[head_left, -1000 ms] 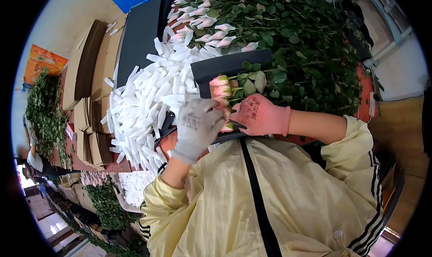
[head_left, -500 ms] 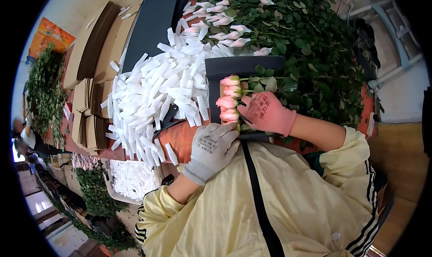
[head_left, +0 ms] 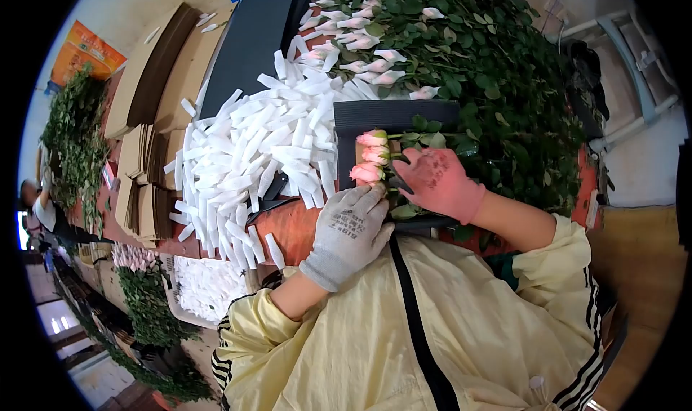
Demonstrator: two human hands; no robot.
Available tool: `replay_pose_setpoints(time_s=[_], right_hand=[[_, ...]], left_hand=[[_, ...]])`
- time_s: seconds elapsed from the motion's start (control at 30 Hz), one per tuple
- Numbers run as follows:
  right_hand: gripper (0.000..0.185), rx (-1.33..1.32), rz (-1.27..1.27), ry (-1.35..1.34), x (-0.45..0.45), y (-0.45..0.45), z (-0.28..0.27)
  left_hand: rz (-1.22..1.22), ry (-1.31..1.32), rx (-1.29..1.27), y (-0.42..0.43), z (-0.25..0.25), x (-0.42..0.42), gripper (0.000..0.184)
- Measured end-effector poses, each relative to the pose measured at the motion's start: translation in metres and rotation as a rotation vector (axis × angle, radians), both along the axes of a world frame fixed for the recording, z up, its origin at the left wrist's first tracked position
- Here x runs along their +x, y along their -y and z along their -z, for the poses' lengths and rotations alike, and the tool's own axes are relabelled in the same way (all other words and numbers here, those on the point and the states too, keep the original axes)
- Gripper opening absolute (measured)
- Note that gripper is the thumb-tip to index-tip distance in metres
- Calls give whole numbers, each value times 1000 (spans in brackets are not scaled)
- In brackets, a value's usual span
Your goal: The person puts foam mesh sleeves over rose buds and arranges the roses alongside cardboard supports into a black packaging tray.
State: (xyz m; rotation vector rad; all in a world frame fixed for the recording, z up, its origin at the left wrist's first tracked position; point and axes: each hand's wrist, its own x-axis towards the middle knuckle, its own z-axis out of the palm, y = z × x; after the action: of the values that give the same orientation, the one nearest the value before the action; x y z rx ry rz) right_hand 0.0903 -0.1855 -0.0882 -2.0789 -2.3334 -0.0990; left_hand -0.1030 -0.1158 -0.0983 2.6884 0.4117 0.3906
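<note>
Pink roses [head_left: 373, 154] lie in a stacked row, heads to the left, on a dark corrugated sheet [head_left: 396, 110]. My left hand [head_left: 347, 231], in a whitish-grey glove with print, is closed over the lower heads, hiding them. My right hand [head_left: 438, 182], in a pink glove, curls its fingers at the stems just right of the heads; its fingertips are partly hidden. Green leaves and stems run out to the right from under it. A strip of brown cardboard shows behind the rose heads.
White foam sleeves [head_left: 252, 148] form a heap left of the sheet, some wrapped round rose buds [head_left: 378, 65] beyond. Leafy stems [head_left: 504, 108] cover the right side. Cardboard stacks [head_left: 148, 87] and a white basket [head_left: 209, 288] stand left. Another person [head_left: 47, 209] is at far left.
My left hand has moved up over the lower rose heads, so fewer of them show. My right hand stays at the stems, its fingers more curled. The view has shifted slightly.
</note>
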Motion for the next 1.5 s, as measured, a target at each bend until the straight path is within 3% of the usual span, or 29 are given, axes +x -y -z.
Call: replay_pose_setpoints(time_s=[0.1,0.23,0.37,0.43,0.47,0.5,0.57,0.63,0.77,0.87,0.93,0.97,1.03,1.17,1.33,1.4,1.5], right_hand=[[23,-160,-1,69,-4,-12,16],[11,12,-135,78,6,-15,21],[15,-24,-135,102,12,-13,19],[22,373,-235,206,15,-6,34],[22,372,-239,205,19,-7,51],[25,246,-191,-145,25,-9,74],[27,111,-144,-487,22,-12,66],[28,276,-225,214,15,-3,44],[27,66,-233,188,10,-8,25],[24,-74,-172,132,9,-13,5],[24,-234,52,-24,10,-16,-13],[24,-244,51,-23,14,-17,-10],[26,72,51,27,21,-18,0],[22,-168,-17,142,17,-35,8],[14,-103,-43,79,12,-41,13],[23,-198,-53,173,10,-46,16],[22,-138,-74,129,12,-46,17]], left_hand=[[3,0,-9,1,1,2,36],[-19,32,-24,3,5,1,35],[-31,35,-34,4,5,0,34],[-46,51,-43,5,7,-1,35],[-50,52,-44,5,6,-2,35],[-46,49,-49,5,6,-2,35],[-47,52,-56,3,3,-2,35],[-11,19,-84,-1,-3,-4,37],[-37,64,-113,-16,-11,7,40],[-60,66,65,-18,5,15,43],[-33,47,112,-14,11,15,43],[-35,48,102,-16,12,16,43],[50,38,88,-21,9,17,41],[59,45,69,-24,12,16,37],[44,48,68,-20,12,16,38],[46,54,58,-20,12,16,38],[37,51,67,-21,14,15,39]])
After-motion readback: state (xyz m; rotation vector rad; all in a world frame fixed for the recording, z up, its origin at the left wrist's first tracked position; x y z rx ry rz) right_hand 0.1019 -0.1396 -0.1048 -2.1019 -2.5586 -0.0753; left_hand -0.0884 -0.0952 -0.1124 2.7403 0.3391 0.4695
